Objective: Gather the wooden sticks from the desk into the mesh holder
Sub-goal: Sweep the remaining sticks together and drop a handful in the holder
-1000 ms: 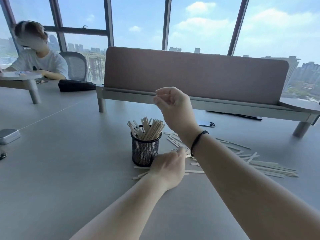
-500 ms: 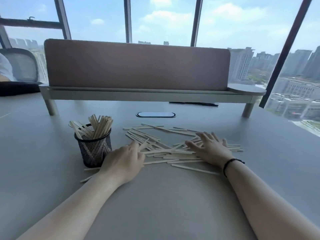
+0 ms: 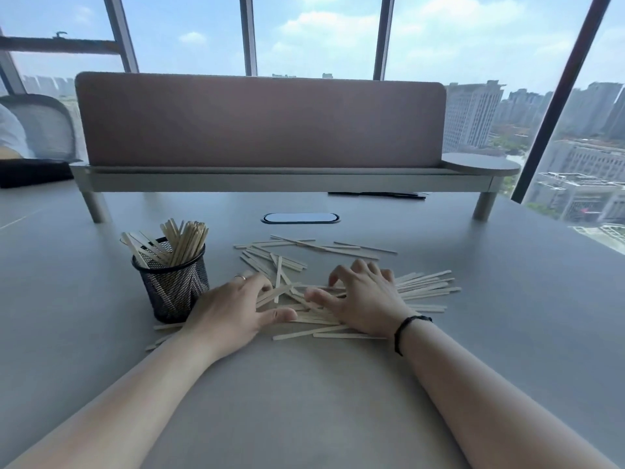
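Note:
A black mesh holder stands upright on the grey desk, left of centre, with several wooden sticks poking out of its top. Many more loose wooden sticks lie scattered flat on the desk to its right. My left hand rests palm down on the left end of the pile, close beside the holder. My right hand, with a black band on its wrist, lies palm down on the pile's middle with fingers spread. Both hands press on sticks; neither has lifted any.
A long raised shelf with a pink divider panel crosses the desk behind the sticks. An oval cable port sits in the desk below it. A mesh office chair and a dark bag are at the far left.
My right hand came down from mid-air onto the stick pile and slid left toward my left hand. The sticks between both hands have bunched closer. The camera turned right.

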The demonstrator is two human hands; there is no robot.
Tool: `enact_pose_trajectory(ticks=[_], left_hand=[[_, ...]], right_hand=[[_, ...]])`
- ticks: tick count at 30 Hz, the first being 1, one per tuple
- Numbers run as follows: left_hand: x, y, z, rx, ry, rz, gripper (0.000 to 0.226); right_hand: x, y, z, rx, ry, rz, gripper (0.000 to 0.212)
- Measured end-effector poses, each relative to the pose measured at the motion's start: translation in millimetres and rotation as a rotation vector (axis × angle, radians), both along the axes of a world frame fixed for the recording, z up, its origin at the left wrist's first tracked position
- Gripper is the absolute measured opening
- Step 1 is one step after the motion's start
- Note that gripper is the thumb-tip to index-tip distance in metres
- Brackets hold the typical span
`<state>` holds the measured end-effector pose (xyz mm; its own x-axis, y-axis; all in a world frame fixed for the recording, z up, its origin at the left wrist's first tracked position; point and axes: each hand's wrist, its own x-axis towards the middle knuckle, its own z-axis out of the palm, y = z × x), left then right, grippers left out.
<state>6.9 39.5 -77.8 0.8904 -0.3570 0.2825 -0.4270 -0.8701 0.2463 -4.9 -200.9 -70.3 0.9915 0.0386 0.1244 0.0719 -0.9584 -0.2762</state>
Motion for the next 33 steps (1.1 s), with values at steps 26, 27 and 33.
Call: enact_pose_trajectory(ticks=[26, 27, 33], left_hand=[[-6, -13, 1, -0.071, 0.089, -0.209, 0.056], [-8, -15, 2, -0.033, 0.079, -0.217, 0.054], [-14, -21, 3, 0.077, 0.016, -0.229, 0.048]], right_hand=[[-1, -12, -4, -0.039, 0.009, 0.241, 0.089], [0, -12, -4, -0.052, 0.001, 0.244, 0.089], [1, -7, -6, -0.092, -0.056, 0.285, 0.076]])
